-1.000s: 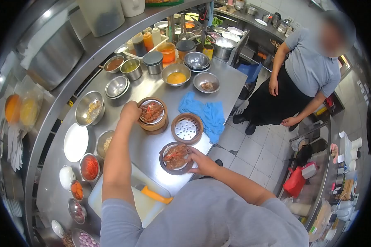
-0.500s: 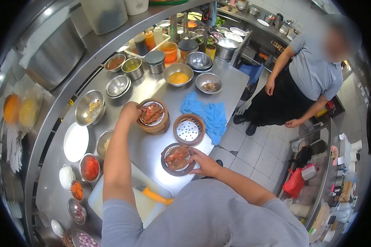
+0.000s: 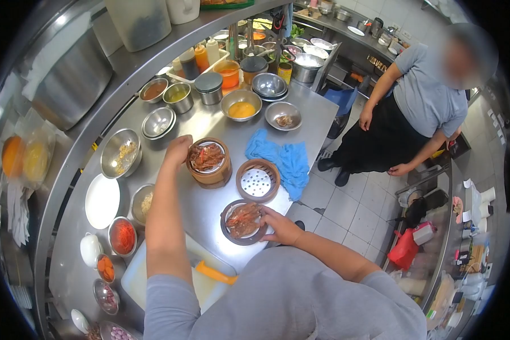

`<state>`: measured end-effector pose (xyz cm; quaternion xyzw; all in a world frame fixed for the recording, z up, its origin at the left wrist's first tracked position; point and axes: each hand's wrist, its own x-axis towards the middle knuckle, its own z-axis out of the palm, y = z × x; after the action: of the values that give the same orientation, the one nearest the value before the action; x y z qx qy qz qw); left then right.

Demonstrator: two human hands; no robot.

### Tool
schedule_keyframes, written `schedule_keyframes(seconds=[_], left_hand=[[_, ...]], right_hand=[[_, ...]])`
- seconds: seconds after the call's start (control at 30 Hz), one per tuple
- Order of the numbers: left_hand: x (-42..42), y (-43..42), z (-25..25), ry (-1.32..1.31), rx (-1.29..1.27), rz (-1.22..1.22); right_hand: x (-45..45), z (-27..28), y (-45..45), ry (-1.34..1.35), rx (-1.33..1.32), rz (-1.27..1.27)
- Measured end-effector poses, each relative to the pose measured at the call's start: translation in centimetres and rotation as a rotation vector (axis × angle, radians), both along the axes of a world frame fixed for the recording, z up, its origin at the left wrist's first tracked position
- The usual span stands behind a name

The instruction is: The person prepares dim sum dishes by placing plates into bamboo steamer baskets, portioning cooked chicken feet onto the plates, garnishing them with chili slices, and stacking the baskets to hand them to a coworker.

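Note:
A bamboo steamer (image 3: 209, 177) with a dish of reddish-brown food stands on the steel table. My left hand (image 3: 178, 151) is at its upper left rim, back of the hand up; its fingers are mostly hidden, so what they hold cannot be told. Nearer my body, my right hand (image 3: 280, 225) grips the right rim of a second, dark-rimmed steamer (image 3: 243, 237) holding similar food (image 3: 243, 220). Between the two, a little to the right, lies a steamer basket (image 3: 258, 180) with a perforated white liner and no food in it.
A blue cloth (image 3: 289, 164) lies beside the baskets. Metal bowls (image 3: 242, 105) and sauce containers line the back. At left are a white plate (image 3: 102, 199) and a bowl of red strips (image 3: 122, 236). An orange-handled tool (image 3: 215, 273) rests on a cutting board (image 3: 181, 260). A person (image 3: 425, 96) stands at right.
My left hand has shifted slightly up and away from the rim of the far steamer. My right hand stays at the near steamer. The camera view has moved a little.

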<state>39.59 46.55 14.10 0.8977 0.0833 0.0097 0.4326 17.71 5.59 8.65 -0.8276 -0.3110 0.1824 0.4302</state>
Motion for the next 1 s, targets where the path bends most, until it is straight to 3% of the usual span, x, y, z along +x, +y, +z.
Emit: schedule_keyframes(seconds=[0.07, 0.17, 0.23, 0.4, 0.47, 0.6, 0.8, 0.9, 0.97, 1.0], left_hand=[[0.1, -2.2, 0.8, 0.112, -0.819, 0.354], [-0.1, -1.7, -3.0, 0.166, -0.647, 0.143], [-1.3, -1.7, -3.2, 0.179, -0.782, 0.121], [-3.0, -1.2, -5.7, 0.004, -0.684, 0.085], [-4.5, -1.9, -5.2, -0.011, -0.612, 0.101], [-9.1, -4.1, -3.4, 0.049, -0.786, 0.066], [-16.3, -8.2, -1.4, -0.102, -0.799, -0.039], [-18.3, -7.7, -3.9, -0.067, -0.868, -0.093], [-21.0, -9.4, -3.6, 0.052, -1.350, 0.084], [-21.6, -9.9, -3.0, 0.048, -1.347, 0.081]], right_hand=[[-0.1, 0.0, 0.1, -0.004, 0.023, 0.004], [-0.4, 0.0, -0.2, 0.000, 0.040, 0.012], [-0.7, 0.2, -0.8, 0.010, 0.024, 0.009], [-1.7, 3.1, -1.8, -0.064, 0.030, -0.021], [-2.0, 4.4, -1.9, -0.111, 0.059, -0.038], [-2.3, 8.0, -2.0, -0.206, 0.097, -0.044], [-1.6, 10.5, 0.3, -0.238, 0.128, -0.059], [-1.0, 11.2, 1.6, -0.288, 0.144, -0.033], [-0.8, 11.1, 2.6, -0.316, 0.144, -0.009], [-0.6, 11.1, 2.9, -0.292, 0.156, 0.022]])
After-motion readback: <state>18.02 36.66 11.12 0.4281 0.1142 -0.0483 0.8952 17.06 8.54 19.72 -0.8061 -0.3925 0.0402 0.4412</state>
